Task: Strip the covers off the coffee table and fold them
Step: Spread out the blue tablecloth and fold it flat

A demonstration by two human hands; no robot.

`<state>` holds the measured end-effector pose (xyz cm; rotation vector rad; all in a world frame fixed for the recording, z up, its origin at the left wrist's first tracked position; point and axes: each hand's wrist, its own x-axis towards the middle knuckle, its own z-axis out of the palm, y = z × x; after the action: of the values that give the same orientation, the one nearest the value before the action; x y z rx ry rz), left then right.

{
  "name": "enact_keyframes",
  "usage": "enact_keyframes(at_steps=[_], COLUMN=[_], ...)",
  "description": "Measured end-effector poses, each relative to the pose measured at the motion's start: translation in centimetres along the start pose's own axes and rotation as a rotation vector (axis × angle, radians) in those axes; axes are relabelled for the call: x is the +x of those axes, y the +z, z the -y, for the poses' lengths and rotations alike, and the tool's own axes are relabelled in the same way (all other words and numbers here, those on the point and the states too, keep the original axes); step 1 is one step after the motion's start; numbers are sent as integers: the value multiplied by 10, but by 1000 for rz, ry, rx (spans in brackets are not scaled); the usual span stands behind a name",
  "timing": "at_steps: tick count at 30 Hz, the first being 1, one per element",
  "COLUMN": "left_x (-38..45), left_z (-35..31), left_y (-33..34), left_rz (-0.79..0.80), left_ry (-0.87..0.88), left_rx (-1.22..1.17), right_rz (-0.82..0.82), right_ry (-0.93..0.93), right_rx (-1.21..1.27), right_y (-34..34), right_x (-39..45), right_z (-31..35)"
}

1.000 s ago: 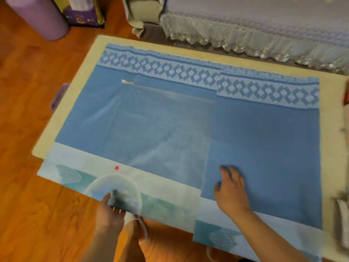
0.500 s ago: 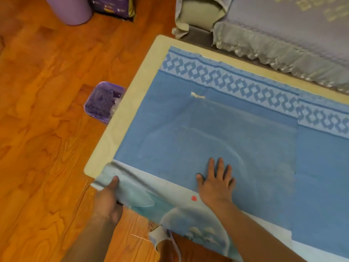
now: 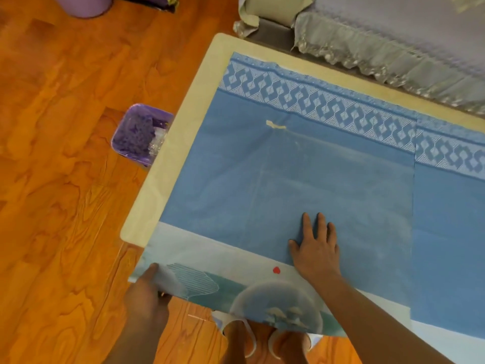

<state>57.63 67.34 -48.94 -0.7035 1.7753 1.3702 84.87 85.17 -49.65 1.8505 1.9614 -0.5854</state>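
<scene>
1. Two hands of mine were on the covers: my left hand [image 3: 147,292] pinched the near left corner of the pale printed cover [image 3: 210,261], thumb on top and the other fingers hidden under the cloth, and my right hand [image 3: 316,248] lay flat on the blue cover [image 3: 301,174] with its fingers straight and slightly spread.
2. That blue cover was spread across the cream coffee table [image 3: 173,158], with a woven light-blue patterned band [image 3: 315,101] running along its far edge.
3. A second blue cover [image 3: 446,232] lay to the right, its edge meeting or overlapping the first along a straight line; I could not tell which lay on top.
4. Beneath the blue, the pale printed cover hung over the near edge of the table, showing a striped shape, a round motif and a small red dot [image 3: 276,270] just left of my right wrist.
5. A small whitish scrap [image 3: 275,124] sat on the blue cover near the patterned band.
6. Left of the table, on the wooden floor [image 3: 65,179], stood a purple bin [image 3: 139,135], partly hidden by the table's edge.
7. Past the far edge of the table was a sofa with a grey frilled cover [image 3: 393,53].
8. My feet in white sandals [image 3: 249,337] showed below the hanging cloth.
</scene>
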Motion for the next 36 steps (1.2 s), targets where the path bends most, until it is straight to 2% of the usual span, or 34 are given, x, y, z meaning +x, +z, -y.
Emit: enact_keyframes(at_steps=[3, 7, 11, 12, 14, 16, 18, 22, 27, 32, 36], left_x=[1, -1, 14, 18, 22, 30, 39, 35, 16, 41, 77], left_z=[-9, -40, -89, -98, -107, -108, -105, -90, -80, -131, -165], left_y=[-9, -19, -16, -10, 8, 29, 44, 59, 69, 100, 100], left_rz=[7, 133, 373, 437, 515, 478, 402, 258, 151, 136, 144], left_ry=[49, 63, 44, 45, 87, 215, 352, 493, 779, 852, 738], left_rx=[99, 330, 690, 801, 1005, 1166, 1305, 1428, 1536, 1411, 1390], right_rz=[-15, -9, -217, -242, -198, -119, -74, -78, -122, -165, -74], right_ry=[6, 26, -103, -117, -29, 97, 123, 130, 144, 110, 60], right_rx=[-37, -37, 163, 250, 463, 557, 526, 497, 483, 273, 242], right_y=[1, -5, -13, -10, -5, 4, 17, 20, 7, -1, -4], right_x=[-2, 1, -1, -6, -24, -44, -57, -54, -35, -21, -12], right_z=[-8, -3, 26, 34, 53, 62, 62, 59, 53, 45, 46])
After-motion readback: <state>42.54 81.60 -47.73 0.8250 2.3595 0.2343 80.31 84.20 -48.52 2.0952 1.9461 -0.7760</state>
